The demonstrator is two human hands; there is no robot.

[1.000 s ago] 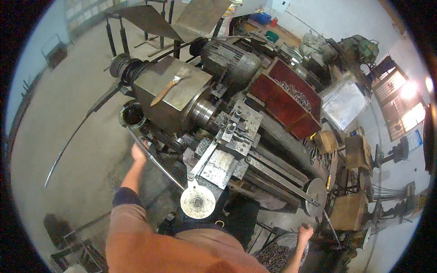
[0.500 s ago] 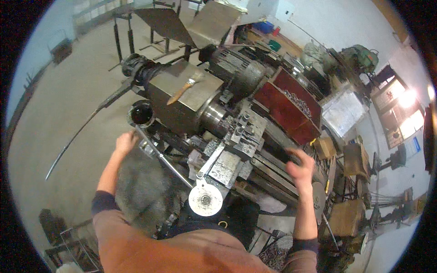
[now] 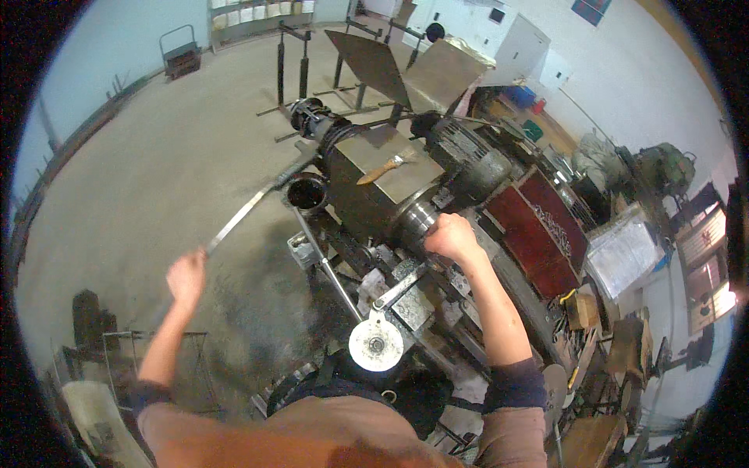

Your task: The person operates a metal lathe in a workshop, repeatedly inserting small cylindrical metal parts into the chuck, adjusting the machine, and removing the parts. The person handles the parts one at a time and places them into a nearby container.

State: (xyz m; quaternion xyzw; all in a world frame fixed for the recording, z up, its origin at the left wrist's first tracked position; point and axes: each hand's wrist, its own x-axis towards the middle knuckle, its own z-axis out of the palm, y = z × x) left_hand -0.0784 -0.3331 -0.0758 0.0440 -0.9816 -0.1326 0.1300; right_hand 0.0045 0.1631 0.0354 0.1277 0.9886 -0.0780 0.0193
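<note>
My left hand point(image 3: 186, 278) is closed round the long metal lever point(image 3: 239, 222) that slants out from the left end of a lathe. My right hand point(image 3: 452, 237) is closed beside the shiny round spindle nose point(image 3: 420, 216), over the tool post, which it mostly covers. What its fingers hold, if anything, is hidden. A wooden-handled brush point(image 3: 381, 170) lies on the headstock cover point(image 3: 417, 178). Nearer my body is a round white handwheel point(image 3: 376, 345), with a flat metal handle point(image 3: 400, 286) just behind it.
A dark round pot point(image 3: 307, 192) sits left of the headstock, above a slanting rod point(image 3: 331, 273). Behind the lathe are a red metal tray point(image 3: 521, 226) with shavings and a silvery sheet point(image 3: 622, 251). Bent metal sheets point(image 3: 446, 74) stand farther back, and a cart point(image 3: 181, 59) stands far left.
My left hand has moved left and down from near the pot onto the lever. My right hand has swung left and forward to the spindle nose. The view has shifted, too.
</note>
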